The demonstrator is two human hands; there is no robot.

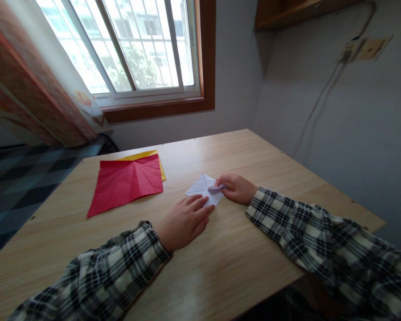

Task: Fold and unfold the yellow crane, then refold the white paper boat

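Observation:
A small piece of white folded paper (pixel 200 183) lies on the wooden table, with crease lines running across it. My left hand (pixel 186 218) rests over its near left edge, fingers stretched out and the fingertips pressing on the paper. At the paper's right side, my right hand (pixel 236 187) pinches a raised flap between thumb and fingers. The flap stands slightly up from the rest of the sheet. Part of the paper is hidden under my left fingers.
A creased red sheet (pixel 128 183) lies at the table's left, partly over a yellow sheet (pixel 143 155). The table (pixel 254 151) ends near a wall with a socket (pixel 364 48) and hanging cable. Behind are a window and a curtain (pixel 36 76); a checked cloth (pixel 26 178) is at left.

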